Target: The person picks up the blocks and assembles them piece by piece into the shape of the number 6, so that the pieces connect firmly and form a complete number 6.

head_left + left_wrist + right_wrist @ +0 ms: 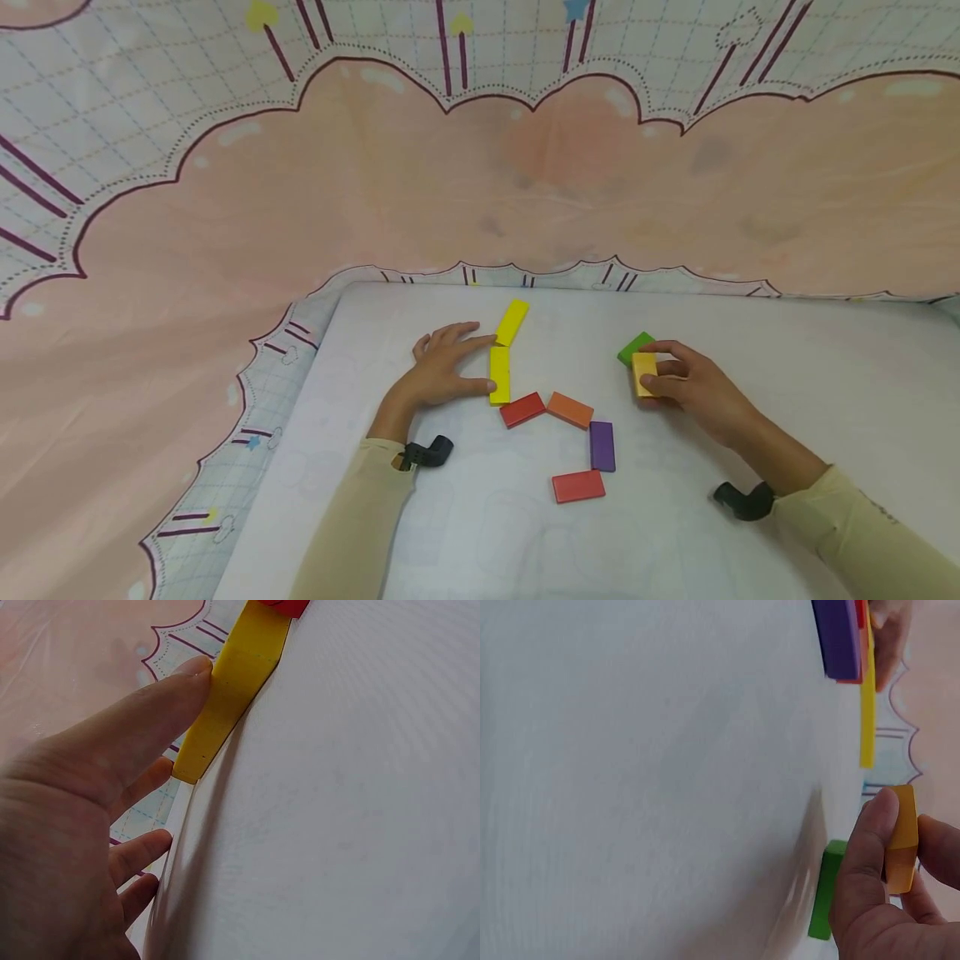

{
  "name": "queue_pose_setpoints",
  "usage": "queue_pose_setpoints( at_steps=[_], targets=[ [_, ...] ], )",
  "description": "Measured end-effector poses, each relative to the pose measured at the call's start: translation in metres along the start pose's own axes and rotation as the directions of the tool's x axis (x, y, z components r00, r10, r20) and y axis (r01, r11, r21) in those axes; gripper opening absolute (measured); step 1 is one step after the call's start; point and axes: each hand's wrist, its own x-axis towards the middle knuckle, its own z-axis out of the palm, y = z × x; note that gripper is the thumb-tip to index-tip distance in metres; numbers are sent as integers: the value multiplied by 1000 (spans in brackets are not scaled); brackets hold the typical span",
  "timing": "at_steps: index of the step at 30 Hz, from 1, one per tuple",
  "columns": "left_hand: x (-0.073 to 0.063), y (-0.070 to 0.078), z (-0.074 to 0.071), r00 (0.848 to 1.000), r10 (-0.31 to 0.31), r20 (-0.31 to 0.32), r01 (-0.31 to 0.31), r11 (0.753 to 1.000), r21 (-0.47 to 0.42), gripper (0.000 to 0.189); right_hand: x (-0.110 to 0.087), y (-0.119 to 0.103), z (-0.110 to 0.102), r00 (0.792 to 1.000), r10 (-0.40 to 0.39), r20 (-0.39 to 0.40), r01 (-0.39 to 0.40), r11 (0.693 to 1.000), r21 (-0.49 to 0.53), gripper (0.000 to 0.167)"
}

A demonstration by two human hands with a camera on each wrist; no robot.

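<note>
My right hand (693, 387) pinches a light-orange block (643, 374) between thumb and fingers. The same block (902, 840) shows edge-on in the right wrist view. Just behind it a green block (634, 347) lies on the table, partly covered. On the left, my left hand (442, 367) is spread with fingers fairly straight. Its thumb touches a near yellow block (499, 377), and its index fingertip meets a far yellow block (513, 322). In the left wrist view the thumb lies against the yellow block (232, 686).
From the yellow blocks a curved row runs on: a red block (522, 410), an orange block (570, 410), a purple block (602, 446) and another red block (578, 487). All lie on a white tabletop (465, 525). A patterned cloth (420, 192) hangs behind it.
</note>
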Motion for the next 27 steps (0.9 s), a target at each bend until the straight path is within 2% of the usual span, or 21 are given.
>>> queue_pose_setpoints(
  at_steps=[6,14,22,27],
  targets=[
    [-1,0,-1,1000,-5,5,5,1000,-3,76,-4,-6,11,1000,-4,14,4,999,-36,62],
    [0,0,-1,1000,-3,4,3,1000,3,77,-6,-13,27,998,-40,47,41,999,-18,54],
    [-1,1,-1,1000,-8,3,8,1000,6,77,-9,-22,44,992,-67,108,58,995,80,53],
    [0,0,0,1000,-5,1,5,1000,-1,76,-11,-28,55,990,-69,125,63,997,50,50]
  ],
)
